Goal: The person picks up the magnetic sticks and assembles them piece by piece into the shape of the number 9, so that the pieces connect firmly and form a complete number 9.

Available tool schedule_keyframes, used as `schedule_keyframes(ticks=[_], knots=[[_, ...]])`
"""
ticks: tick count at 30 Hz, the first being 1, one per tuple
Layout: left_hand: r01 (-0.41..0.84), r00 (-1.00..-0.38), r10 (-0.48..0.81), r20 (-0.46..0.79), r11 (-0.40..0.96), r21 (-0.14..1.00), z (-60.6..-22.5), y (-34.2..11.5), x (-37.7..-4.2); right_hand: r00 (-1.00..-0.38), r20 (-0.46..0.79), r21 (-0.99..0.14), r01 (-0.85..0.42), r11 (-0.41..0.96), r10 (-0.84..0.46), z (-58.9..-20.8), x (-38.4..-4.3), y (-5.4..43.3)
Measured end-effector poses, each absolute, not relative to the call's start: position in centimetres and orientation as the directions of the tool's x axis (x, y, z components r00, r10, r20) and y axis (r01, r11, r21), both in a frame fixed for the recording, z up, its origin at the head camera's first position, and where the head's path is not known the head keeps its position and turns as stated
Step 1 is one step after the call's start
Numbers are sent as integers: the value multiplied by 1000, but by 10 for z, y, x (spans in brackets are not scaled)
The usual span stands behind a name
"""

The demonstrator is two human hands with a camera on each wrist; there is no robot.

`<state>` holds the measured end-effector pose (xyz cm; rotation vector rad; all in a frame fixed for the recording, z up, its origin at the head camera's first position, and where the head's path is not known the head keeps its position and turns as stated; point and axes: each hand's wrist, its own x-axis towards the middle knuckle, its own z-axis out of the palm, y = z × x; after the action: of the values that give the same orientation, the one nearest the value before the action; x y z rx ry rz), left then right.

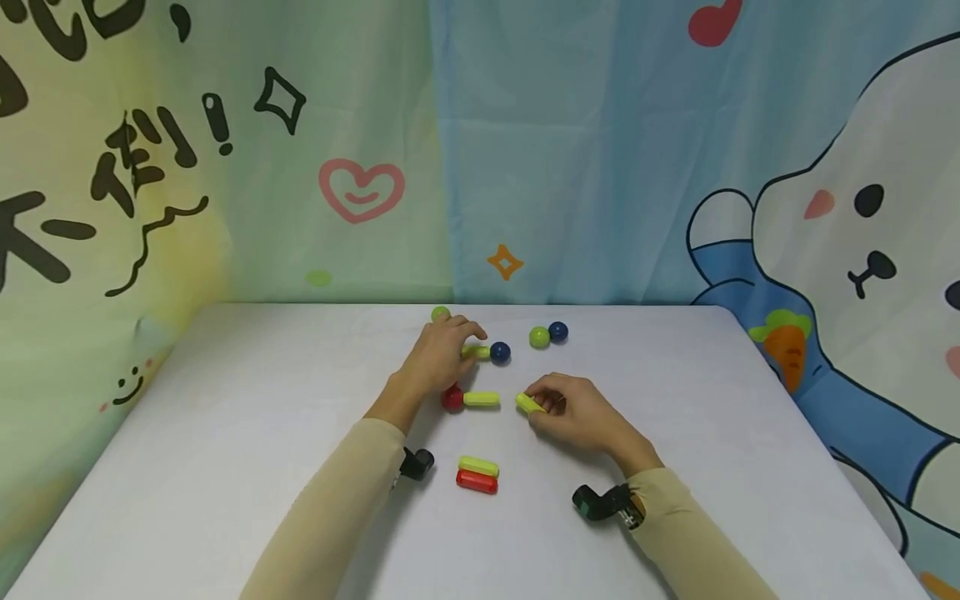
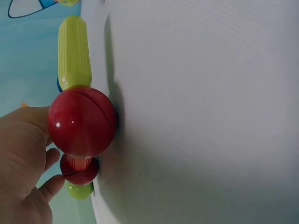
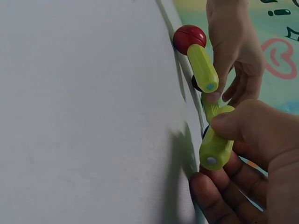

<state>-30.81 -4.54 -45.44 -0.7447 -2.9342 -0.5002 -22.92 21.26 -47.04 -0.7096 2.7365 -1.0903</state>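
In the head view my left hand (image 1: 442,354) reaches over toy balls and rods, its thumb and fingers around part of them. A yellow-green rod with a blue ball (image 1: 500,352) sticks out to its right. A green ball (image 1: 440,313) shows beyond the fingers. Nearer me, a red ball (image 1: 452,398) carries another yellow-green rod (image 1: 482,400). In the left wrist view, fingertips are at a second red ball (image 2: 79,170); the exact grip is partly hidden. My right hand (image 1: 577,410) pinches a loose yellow-green rod (image 3: 217,147) with a silvery end between thumb and fingers.
A green ball (image 1: 539,337) and a blue ball (image 1: 558,332) touch at the back right. Closer to me, a yellow-green rod (image 1: 478,466) and a red rod (image 1: 477,482) lie side by side on the white table (image 1: 187,450). A printed curtain (image 1: 525,150) hangs behind.
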Motion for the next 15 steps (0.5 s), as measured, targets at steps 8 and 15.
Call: schedule_keyframes(ticks=[8,15], knots=[[457,-888,447,105,835,306,-457,-41,-309,-912,71,-700,-334,632,-403,-470,-234,208],[410,-908,414,63,847,339,-458,-38,-311,-938,59,-728,-275,628,-342,-467,-247,203]])
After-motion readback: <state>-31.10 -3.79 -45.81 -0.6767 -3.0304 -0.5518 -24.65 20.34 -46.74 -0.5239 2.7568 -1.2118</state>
